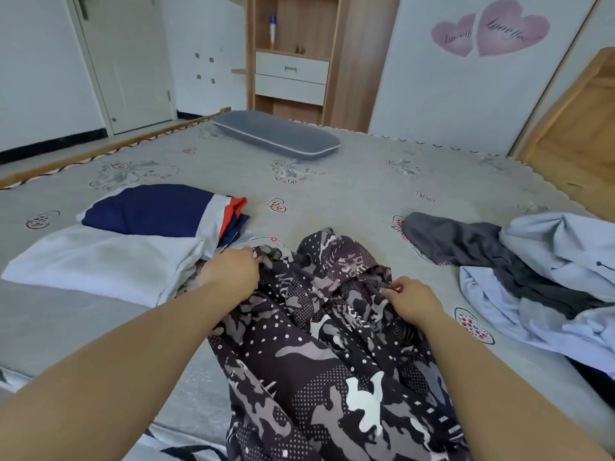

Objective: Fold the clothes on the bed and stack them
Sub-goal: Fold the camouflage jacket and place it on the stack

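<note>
So it's a bedroom: a big bed [349,194] with a grey floral sheet fills most of the frame, grey pillow [276,134] at the far edge, wooden shelf unit [293,54] top centre, white door [129,61] upper left, pink heart stickers [489,28] upper right. The dark camo-print garment [316,344] lies bottom centre, long axis running from the bottom edge up toward the middle. Left hand [233,274] has curled fingers bunching its upper left edge, right hand [412,301] pinches a fold on the right. A folded stack [126,241] sits at left, loose grey and pale blue clothes [532,271] at right.
</note>
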